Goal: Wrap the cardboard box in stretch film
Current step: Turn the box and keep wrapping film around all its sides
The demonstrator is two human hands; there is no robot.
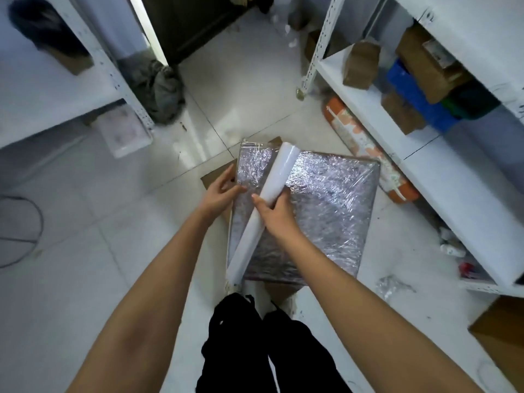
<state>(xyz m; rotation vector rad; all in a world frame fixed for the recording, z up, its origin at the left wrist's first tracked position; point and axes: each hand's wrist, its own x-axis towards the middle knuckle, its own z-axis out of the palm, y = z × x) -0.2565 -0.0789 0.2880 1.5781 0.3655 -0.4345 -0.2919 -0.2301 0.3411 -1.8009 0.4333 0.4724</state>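
Tension is what I judge matters most now: I would keep the film taut off the roll and lay each pass overlapping the last, so no cardboard shows. Left of centre in the frame, my left hand has its fingers loosely curled, fingertips touching the box's left edge where film meets it; whether it pinches the film I cannot tell. Just right of it, my right hand grips the stretch film roll, fingers curled round its middle. The roll lies diagonally over the cardboard box, which sits centre frame on the floor, its top already under crinkled film.
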